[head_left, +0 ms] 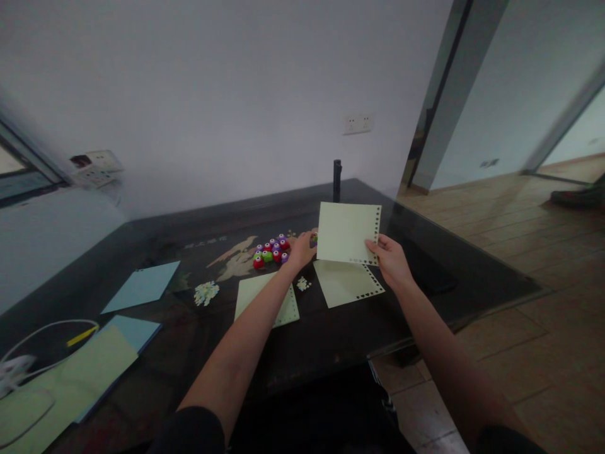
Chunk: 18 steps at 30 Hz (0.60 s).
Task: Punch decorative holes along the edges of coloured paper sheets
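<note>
Green sheet (348, 232) above table (338, 331), right hand (393, 260) at punched corner

It looked like a room in a home: plain pale walls (236, 94) with a power socket (358, 123), a tiled floor (501, 214) and a dark bench (326, 340) decorated with a pale, bird-like picture (235, 266).

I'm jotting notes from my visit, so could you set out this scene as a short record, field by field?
Right hand: holds up a pale sheet with dark marks along two edges
Below that: a second sheet, also marked
Left hand: beside small red, green and purple objects; grip unclear
Under left forearm: a third sheet
Bits: larger pile, smaller pile
Farther left: blue sheet
Surface: dark table
</note>
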{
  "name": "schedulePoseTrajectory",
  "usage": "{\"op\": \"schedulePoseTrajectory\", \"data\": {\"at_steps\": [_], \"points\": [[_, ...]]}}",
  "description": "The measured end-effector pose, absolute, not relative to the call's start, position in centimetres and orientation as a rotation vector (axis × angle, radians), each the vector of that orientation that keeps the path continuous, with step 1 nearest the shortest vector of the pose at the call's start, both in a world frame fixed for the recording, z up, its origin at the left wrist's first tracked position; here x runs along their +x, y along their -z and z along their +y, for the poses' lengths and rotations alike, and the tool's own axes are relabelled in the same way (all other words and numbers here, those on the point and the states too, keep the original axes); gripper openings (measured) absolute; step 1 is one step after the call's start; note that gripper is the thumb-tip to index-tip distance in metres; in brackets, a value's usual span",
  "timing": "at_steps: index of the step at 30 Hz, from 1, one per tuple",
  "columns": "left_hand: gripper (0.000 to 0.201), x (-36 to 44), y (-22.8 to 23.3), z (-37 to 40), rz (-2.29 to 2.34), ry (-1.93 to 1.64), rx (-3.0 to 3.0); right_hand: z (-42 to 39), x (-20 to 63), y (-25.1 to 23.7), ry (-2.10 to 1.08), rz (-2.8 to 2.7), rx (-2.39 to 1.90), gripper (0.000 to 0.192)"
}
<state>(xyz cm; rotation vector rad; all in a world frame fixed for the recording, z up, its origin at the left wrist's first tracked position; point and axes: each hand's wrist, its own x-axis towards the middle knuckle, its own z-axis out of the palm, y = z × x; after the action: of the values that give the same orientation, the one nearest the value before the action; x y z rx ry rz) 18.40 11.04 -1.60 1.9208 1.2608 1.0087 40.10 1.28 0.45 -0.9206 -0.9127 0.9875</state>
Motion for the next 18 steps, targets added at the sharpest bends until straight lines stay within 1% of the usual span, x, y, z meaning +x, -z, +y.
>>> {"op": "schedulePoseTrajectory", "data": {"at_steps": [4, 5, 7, 9, 13, 18], "points": [[0.020, 17.4, 0.5, 9.8, 1.241, -1.213, 1.791, 1.3, 40.1, -0.2, -1.013, -0.924, -0.954, 0.034], [0.021, 17.2, 0.1, 9.4, 1.188, -1.225, 1.687, 1.3, 40.1, -0.2, -1.030, -0.930, -0.976, 0.035], [0.031, 16.8, -0.7, 8.6, 1.056, -1.202, 1.475, 1.3, 40.1, 0.0, -1.064, -0.957, -1.030, 0.036], [0.034, 16.5, -1.3, 8.0, 0.987, -1.162, 1.377, 1.4, 40.0, 0.2, -1.082, -1.001, -1.091, 0.035], [0.025, 15.8, -1.8, 7.3, 1.026, -1.126, 1.399, 1.5, 39.8, 0.5, -1.116, -1.098, -1.199, 0.035], [0.015, 15.3, -1.2, 7.1, 1.053, -1.089, 1.390, 1.7, 40.2, 0.7, -1.128, -1.153, -1.269, 0.033]]}}
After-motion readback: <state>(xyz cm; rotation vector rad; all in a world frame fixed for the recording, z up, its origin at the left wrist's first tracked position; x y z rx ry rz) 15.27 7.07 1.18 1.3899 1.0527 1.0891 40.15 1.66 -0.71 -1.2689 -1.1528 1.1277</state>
